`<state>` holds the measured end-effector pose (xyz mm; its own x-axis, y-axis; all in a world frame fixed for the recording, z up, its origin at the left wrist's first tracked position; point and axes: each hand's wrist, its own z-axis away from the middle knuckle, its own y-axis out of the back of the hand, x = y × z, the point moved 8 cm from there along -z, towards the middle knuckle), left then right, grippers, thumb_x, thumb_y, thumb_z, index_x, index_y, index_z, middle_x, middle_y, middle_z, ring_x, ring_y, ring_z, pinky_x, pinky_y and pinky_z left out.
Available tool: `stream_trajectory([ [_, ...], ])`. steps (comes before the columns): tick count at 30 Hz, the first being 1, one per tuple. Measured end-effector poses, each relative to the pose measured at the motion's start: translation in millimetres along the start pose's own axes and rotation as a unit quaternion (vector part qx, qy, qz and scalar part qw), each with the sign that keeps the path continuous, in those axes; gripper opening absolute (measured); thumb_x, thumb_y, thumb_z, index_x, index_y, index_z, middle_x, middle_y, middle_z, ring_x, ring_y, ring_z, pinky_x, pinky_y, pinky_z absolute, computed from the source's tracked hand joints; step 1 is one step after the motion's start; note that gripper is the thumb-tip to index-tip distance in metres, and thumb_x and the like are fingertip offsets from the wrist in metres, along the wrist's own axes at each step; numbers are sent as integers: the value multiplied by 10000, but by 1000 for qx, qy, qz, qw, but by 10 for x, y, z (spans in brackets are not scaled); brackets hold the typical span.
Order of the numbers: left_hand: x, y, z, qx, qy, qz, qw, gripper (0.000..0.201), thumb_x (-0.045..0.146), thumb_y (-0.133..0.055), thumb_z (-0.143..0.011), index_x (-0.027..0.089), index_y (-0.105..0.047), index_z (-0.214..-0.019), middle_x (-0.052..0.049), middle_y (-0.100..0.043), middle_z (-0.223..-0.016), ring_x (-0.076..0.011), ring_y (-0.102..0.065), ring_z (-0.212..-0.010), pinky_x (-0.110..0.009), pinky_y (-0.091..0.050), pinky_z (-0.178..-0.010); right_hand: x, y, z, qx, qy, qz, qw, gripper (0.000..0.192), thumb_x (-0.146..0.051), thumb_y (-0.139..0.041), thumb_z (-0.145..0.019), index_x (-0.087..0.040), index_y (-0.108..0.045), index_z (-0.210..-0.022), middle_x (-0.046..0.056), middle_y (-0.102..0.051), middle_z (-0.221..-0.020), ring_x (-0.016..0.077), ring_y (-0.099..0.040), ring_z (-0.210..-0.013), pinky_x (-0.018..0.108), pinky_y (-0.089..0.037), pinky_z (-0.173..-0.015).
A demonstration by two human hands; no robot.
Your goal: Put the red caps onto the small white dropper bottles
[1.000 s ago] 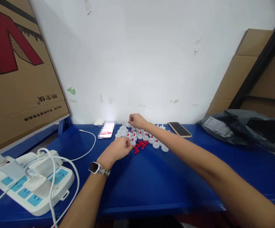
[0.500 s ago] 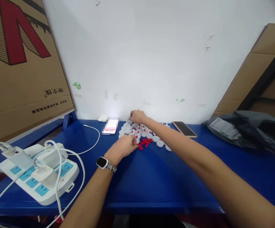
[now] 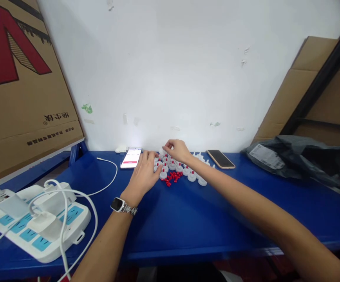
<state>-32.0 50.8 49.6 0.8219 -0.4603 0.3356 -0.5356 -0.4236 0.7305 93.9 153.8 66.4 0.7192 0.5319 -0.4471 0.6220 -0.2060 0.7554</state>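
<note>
Several white plastic nozzle caps (image 3: 191, 176), many with red tips, stand grouped on the blue table near the wall. Small red tip caps (image 3: 174, 177) lie loose in a pile before them. My left hand (image 3: 144, 172) reaches over the group's left side, fingers stretched out and apart, partly covering the caps there. At the back of the group, my right hand (image 3: 179, 150) pinches a white nozzle cap (image 3: 161, 151) between thumb and fingers. The hand partly hides that cap.
A lit phone (image 3: 131, 158) lies left of the caps, and a dark-screened phone (image 3: 221, 159) to their right. A white power strip (image 3: 49, 250) with plugs and cables occupies the left front. A grey plastic bag (image 3: 293, 156) rests at the right, and cardboard stands on both sides.
My left hand has moved from the red pile up and left to the white caps, its fingers opening out. My right hand stays at the back of the group. The view has shifted slightly.
</note>
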Motion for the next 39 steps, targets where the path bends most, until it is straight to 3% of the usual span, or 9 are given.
stream_trajectory([
  [5,141,-179,59,-66,-21,51,996,519,415,-564,-893,194,-397,-1331,-126,-530,-1251,-298,-519,-1166,-458,-447,-973,-22,118,694,13,8,-121,993,322,-458,-574,-890,-187,-691,-760,7,-675,-685,138,-552,-607,265,-369,-612],
  [9,214,-389,104,-150,-40,72,985,268,388,-439,-960,208,-531,-1137,-88,-600,-1057,-258,-581,-1010,-412,-475,-889,-58,147,1006,-4,27,-108,994,297,-426,-519,-936,-205,-703,-861,-2,-663,-668,143,-533,-619,288,-375,-684],
  [15,129,-369,66,-113,-44,45,992,278,406,-338,-992,195,-509,-1052,-99,-543,-1057,-262,-546,-1027,-438,-454,-923,-228,173,1185,-67,173,96,978,172,-350,-613,-894,-198,-664,-955,58,-657,-873,222,-523,-913,374,-317,-843],
  [21,116,-410,76,-116,-69,56,989,204,359,-416,-959,199,-464,-1075,-97,-526,-1071,-260,-526,-1027,-444,-458,-915,-225,33,1228,-114,197,159,961,129,-278,-570,-926,-176,-643,-894,78,-626,-916,221,-499,-942,378,-320,-842],
  [24,136,-410,73,-119,-69,61,989,178,338,-391,-968,199,-466,-1051,-94,-530,-1054,-253,-529,-1011,-437,-456,-908,-205,107,1187,-75,167,81,980,121,-269,-565,-922,-181,-626,-866,63,-644,-902,213,-524,-935,382,-340,-861],
  [27,185,-414,81,-130,-61,71,987,189,362,-380,-978,202,-464,-1034,-88,-542,-1039,-246,-539,-991,-423,-462,-881,-38,233,1094,10,58,-128,990,150,-308,-545,-922,-186,-608,-861,38,-669,-850,180,-581,-833,337,-407,-789],
  [31,329,-454,122,-166,-60,74,982,222,401,-345,-996,216,-465,-1016,-72,-570,-1023,-236,-561,-964,-400,-468,-838,180,173,1037,74,-60,-373,923,240,-384,-601,-868,-179,-626,-990,19,-683,-761,164,-626,-712,289,-456,-671],
  [33,388,-468,135,-177,-54,67,980,239,412,-326,-1003,223,-464,-1049,-71,-584,-1032,-238,-572,-958,-394,-470,-819,197,156,1038,97,-76,-403,907,264,-392,-636,-835,-174,-660,-981,24,-689,-766,164,-627,-705,288,-469,-670],
  [39,476,-463,131,-176,-53,38,982,260,435,-335,-997,208,-463,-999,-77,-597,-968,-248,-599,-901,-383,-474,-772,142,228,1085,146,-84,-367,915,193,-366,-650,-813,-173,-664,-802,26,-675,-751,155,-599,-682,279,-457,-646],
])
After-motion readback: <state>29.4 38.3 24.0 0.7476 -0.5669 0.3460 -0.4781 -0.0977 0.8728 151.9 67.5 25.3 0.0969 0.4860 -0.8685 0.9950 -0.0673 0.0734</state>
